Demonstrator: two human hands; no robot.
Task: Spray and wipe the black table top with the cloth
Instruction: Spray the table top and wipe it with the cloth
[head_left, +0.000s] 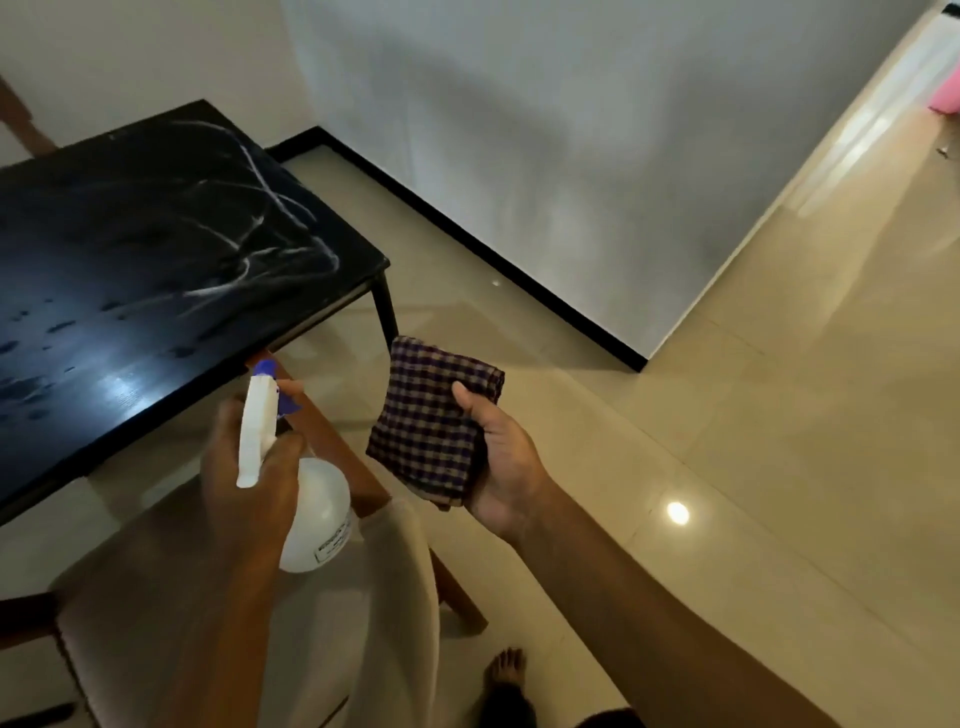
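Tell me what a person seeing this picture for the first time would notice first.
The left hand grips a white spray bottle low in the middle, pointed toward the black table top at the left, which shows droplets and pale streaks. Beside it, the right hand holds a folded checked cloth above the floor.

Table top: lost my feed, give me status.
Left hand grips spray bottle, aimed at table top. Right hand holds folded cloth, clear of it. Top wet, streaked. Chair stands in front.

Table top (156, 234) far left. Chair (130, 582) near, before its edge. Spray bottle (317, 514) above chair, in left hand (244, 483); cloth (426, 421) to its right, in right hand (506, 467).
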